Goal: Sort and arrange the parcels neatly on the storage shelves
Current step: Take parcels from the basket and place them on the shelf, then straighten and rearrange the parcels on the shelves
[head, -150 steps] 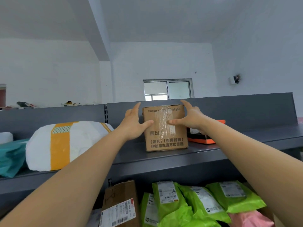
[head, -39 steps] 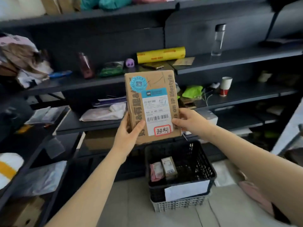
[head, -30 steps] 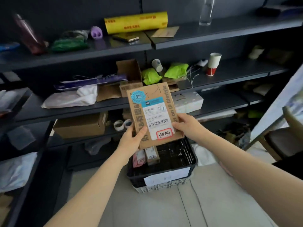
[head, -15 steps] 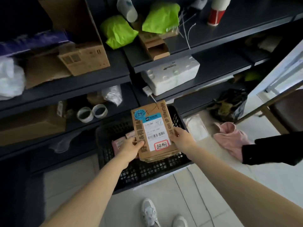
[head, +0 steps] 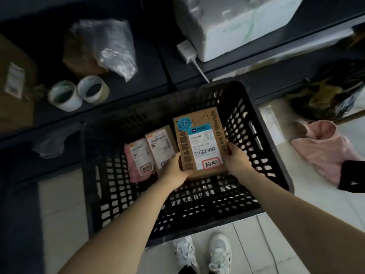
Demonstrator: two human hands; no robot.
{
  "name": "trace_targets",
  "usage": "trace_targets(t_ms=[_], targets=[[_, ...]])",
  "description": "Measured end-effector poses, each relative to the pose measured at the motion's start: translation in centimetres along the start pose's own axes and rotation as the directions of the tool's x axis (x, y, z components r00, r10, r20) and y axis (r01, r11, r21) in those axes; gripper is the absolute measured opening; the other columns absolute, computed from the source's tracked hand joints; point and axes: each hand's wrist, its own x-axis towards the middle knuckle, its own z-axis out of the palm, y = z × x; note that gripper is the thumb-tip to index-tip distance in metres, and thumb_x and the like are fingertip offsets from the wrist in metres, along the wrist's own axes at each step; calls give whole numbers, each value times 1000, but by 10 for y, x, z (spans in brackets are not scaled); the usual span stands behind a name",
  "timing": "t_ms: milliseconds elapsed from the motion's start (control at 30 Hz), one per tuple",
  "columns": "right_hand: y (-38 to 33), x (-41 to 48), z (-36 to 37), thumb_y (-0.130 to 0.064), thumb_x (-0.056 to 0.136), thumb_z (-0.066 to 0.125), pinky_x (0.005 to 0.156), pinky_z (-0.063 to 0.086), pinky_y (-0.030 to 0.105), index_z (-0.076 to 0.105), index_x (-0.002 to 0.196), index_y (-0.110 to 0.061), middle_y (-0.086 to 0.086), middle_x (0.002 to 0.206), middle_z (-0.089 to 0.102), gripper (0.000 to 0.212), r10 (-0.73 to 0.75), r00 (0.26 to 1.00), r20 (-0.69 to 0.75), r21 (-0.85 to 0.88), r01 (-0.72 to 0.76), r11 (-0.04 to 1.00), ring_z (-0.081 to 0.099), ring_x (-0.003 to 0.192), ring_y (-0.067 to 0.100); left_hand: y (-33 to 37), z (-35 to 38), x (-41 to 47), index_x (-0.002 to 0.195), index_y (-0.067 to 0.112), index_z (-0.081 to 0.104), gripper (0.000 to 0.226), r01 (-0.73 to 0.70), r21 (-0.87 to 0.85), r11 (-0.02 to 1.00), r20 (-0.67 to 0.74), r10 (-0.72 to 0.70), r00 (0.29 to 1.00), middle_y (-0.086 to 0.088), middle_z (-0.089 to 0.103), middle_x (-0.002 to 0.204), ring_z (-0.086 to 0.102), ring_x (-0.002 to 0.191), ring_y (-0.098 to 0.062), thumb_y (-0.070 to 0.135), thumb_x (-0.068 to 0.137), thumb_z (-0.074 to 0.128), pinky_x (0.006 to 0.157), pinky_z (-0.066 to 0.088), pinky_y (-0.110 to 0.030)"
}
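Note:
A brown cardboard parcel (head: 199, 143) with a white shipping label and a red-framed sticker is inside the black slotted crate (head: 254, 139) on the floor. My left hand (head: 173, 171) grips its lower left corner and my right hand (head: 236, 158) holds its right edge. To its left in the crate lie a smaller brown parcel (head: 161, 146) and a pink soft parcel (head: 138, 157), both labelled.
Dark low shelves stand behind the crate, with two tape rolls (head: 78, 93), a clear plastic bag (head: 110, 46), a cardboard box (head: 13, 86) and a white foam box (head: 235, 20). A pink cloth (head: 324, 147) lies on the tiled floor at the right. My white shoes (head: 203, 254) are below the crate.
The parcel taken off the top shelf has been carried down with both hands into the black crate. My view has tilted down toward the floor.

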Motion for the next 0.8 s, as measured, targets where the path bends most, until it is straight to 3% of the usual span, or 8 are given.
trace_targets(t_ms=[167, 300, 500, 633, 700, 800], targets=[[17, 41, 27, -23, 100, 38, 87, 42, 28, 45, 137, -24, 7, 126, 58, 38, 52, 998, -43, 29, -51, 998, 54, 115, 28, -25, 12, 31, 144, 20, 37, 69, -52, 150, 987, -86, 65, 994, -3, 45, 144, 44, 130, -19, 22, 83, 70, 108, 37, -36], [26, 43, 31, -23, 101, 37, 82, 37, 24, 43, 139, -26, -3, 114, 56, 39, 50, 998, -49, 26, -49, 998, 53, 114, 24, -28, 8, 37, 146, 15, 31, 73, -62, 231, 971, -98, 87, 991, -5, 37, 146, 38, 133, -21, 28, 85, 69, 111, 33, -37], [7, 24, 10, -25, 94, 50, 73, 41, 28, 50, 127, -13, 11, 120, 61, 35, 24, 994, -105, -125, -37, 991, 58, 106, 30, -16, -24, 2, 140, 15, 41, 53, -107, 320, 941, -144, 160, 977, -5, 47, 138, 44, 126, -21, 29, 92, 57, 106, 36, -34], [-40, -15, -16, -21, 96, 49, 72, 46, 23, 43, 136, -10, 12, 131, 50, 42, -64, 997, -38, -295, 50, 954, 54, 113, 28, 7, -75, -45, 138, 21, 45, 43, -216, 543, 812, -112, 325, 939, 3, 46, 137, 39, 129, -18, 28, 95, 50, 112, 19, -39], [-71, -41, -30, -21, 94, 49, 82, 48, 28, 44, 135, -9, 12, 132, 50, 43, -135, 991, 21, -371, 133, 919, 54, 114, 28, 22, -105, -76, 138, 23, 45, 43, -237, 612, 754, -107, 376, 921, 4, 44, 138, 38, 129, -18, 29, 96, 48, 109, 29, -45], [-131, -85, -49, -26, 94, 51, 96, 45, 36, 40, 140, -9, 15, 136, 48, 50, -265, 956, 126, -461, 293, 838, 49, 121, 31, 47, -154, -135, 138, 21, 44, 41, -218, 698, 682, -139, 428, 893, 3, 45, 132, 40, 123, -17, 30, 98, 43, 95, 43, -33]])
